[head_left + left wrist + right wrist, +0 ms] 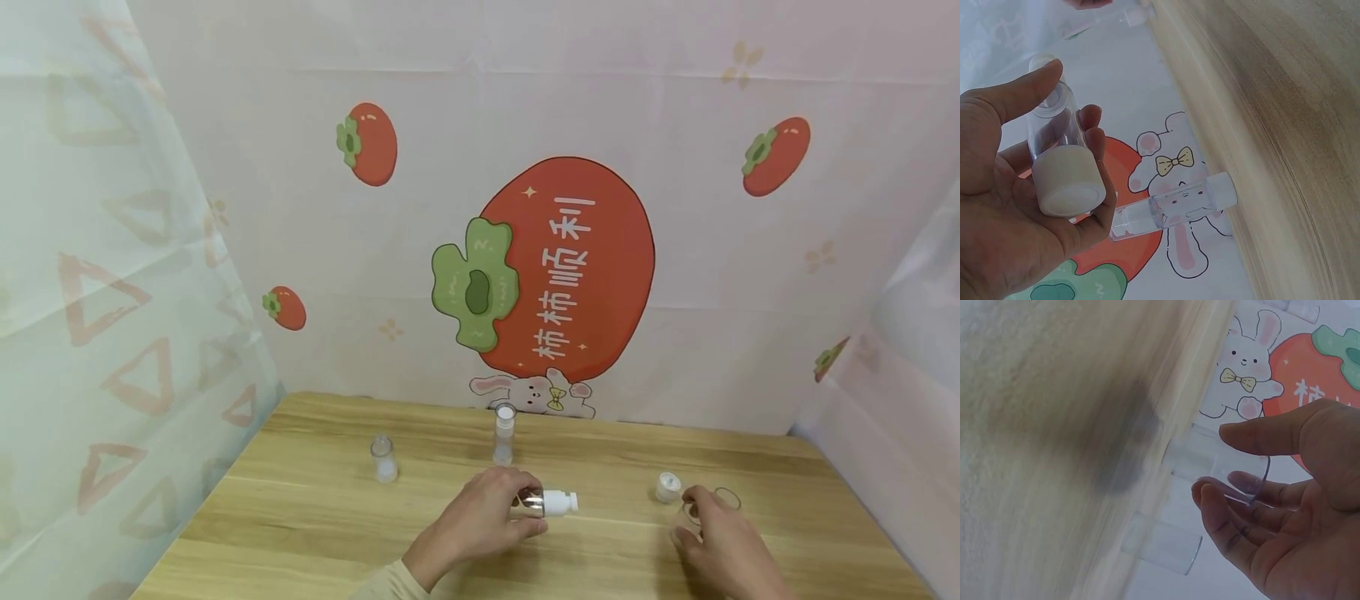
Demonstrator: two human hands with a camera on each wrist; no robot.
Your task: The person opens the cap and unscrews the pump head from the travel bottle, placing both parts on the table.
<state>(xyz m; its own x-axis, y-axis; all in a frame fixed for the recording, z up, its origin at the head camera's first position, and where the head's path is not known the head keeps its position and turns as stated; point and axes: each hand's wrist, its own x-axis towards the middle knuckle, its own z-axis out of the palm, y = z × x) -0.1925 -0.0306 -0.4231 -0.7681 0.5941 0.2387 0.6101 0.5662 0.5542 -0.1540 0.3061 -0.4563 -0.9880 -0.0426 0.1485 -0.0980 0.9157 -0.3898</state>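
My left hand (487, 512) grips a small clear bottle (1057, 131) with a white, wide end (1069, 181), holding it tilted above the table. In the head view a white part (558, 502) of it sticks out to the right. At the right, my right hand (723, 542) has thumb and fingers curled round a clear cylindrical cap (1210, 462); how firmly they press it is hard to see. Another clear cap (1161, 544) stands beside that hand. Just left of the right hand sits a white pump top (667, 487).
A clear bottle with white parts (504, 437) stands upright near the back wall. A shorter clear container with white inside (384, 460) stands left of it. The wooden table (300, 517) ends at a printed cloth backdrop (420, 350), with cloth on both sides.
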